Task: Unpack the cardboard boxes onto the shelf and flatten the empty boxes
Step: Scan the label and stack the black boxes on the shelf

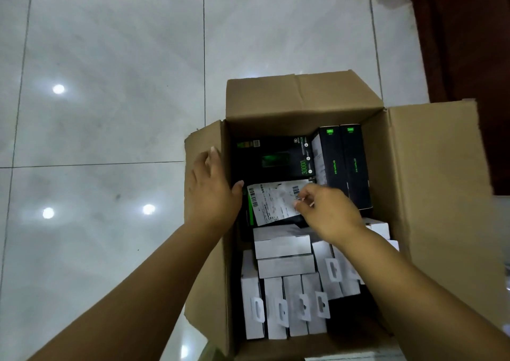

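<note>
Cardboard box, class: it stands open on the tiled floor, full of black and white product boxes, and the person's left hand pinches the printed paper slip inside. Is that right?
Not quite. The head view shows the right hand pinching the printed paper slip; the left hand rests on the left wall of the cardboard box. The rest is right.

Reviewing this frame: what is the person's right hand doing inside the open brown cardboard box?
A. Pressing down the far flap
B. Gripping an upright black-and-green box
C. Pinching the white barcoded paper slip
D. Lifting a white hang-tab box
C: the right hand has its fingers curled onto the edge of the white barcoded paper slip lying on the black boxes in the open brown cardboard box, while the left hand rests on the left wall.
</note>
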Demonstrator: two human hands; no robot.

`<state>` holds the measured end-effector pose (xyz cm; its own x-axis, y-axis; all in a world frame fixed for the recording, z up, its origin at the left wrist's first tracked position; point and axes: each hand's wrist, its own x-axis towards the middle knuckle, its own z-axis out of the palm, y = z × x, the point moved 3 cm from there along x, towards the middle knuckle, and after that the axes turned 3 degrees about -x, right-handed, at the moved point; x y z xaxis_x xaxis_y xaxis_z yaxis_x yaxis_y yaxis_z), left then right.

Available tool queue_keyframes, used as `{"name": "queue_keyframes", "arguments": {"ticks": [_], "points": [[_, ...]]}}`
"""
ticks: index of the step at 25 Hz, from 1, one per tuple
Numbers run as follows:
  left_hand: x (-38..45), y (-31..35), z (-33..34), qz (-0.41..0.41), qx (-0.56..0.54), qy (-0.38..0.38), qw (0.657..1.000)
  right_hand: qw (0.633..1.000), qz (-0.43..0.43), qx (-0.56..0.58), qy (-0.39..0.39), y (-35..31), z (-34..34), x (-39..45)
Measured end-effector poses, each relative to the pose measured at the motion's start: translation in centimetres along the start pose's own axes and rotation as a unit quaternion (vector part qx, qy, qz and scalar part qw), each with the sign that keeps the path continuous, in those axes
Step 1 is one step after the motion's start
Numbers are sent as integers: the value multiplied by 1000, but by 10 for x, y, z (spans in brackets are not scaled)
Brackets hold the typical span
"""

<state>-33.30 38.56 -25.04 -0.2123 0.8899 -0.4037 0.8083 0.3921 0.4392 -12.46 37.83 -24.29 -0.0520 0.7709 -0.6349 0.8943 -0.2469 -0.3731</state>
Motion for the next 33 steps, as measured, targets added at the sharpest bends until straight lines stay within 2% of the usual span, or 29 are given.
{"name": "queue_keyframes", "arguments": {"ticks": [5, 12, 15, 24, 33], "points": [[11, -4, 26, -10, -23, 35, 999, 989, -63, -132, 0, 2, 23, 48], [15, -7, 38, 6, -44, 70, 997, 951, -82, -289, -80, 14, 46, 90], [15, -7, 41, 22, -48, 84, 995, 947, -79, -302, -80, 16, 51, 93], [15, -4, 39, -4, -52, 74, 996, 965, -81, -247, -40, 13, 47, 78], [13, -5, 37, -12, -60, 71, 996, 953, -84, -290, -29, 9, 46, 74]]}}
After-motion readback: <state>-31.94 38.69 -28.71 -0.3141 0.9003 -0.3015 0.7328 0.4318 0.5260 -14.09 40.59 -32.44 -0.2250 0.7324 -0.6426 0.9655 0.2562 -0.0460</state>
